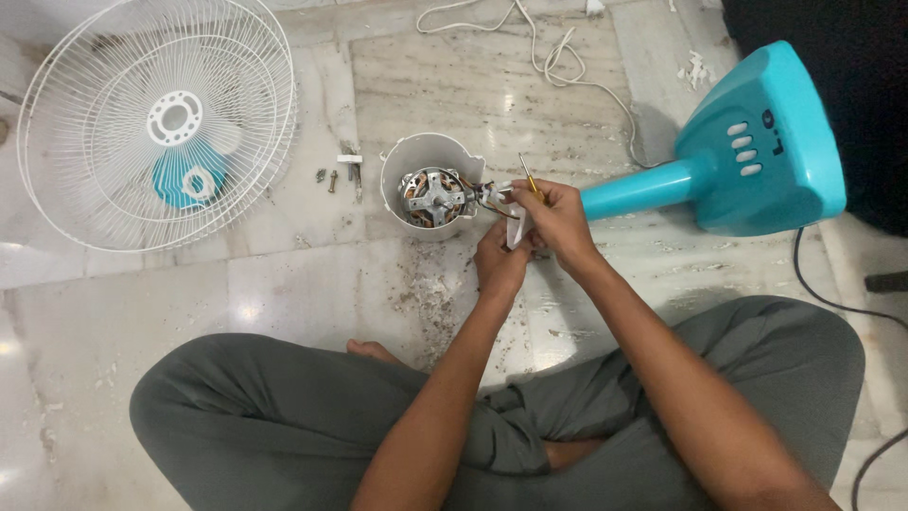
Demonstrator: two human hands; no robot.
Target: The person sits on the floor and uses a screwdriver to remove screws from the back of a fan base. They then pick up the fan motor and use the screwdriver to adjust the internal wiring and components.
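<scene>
- Two hands meet beside the fan motor point(435, 196): right hand point(558, 220) closed around a thin screwdriver point(530, 178), left hand point(498, 260) pinching loose wires point(494, 197).
- Motor likely heavy, rigid; wires delicate, best held by insulation.

The person is wearing loose grey-green trousers point(284, 426) of soft, matte cloth, which are creasing into folds at about 6 o'clock in the view and bunching thickest where the two legs are meeting. The trouser legs are spreading wide toward 7 and 4 o'clock. Both forearms are showing bare, with no sleeves reaching them, and no watch, ring or band is showing on the left hand point(499, 263) or the right hand point(560, 220). A bare foot point(374, 351) is peeking out from the cloth near the centre.
</scene>
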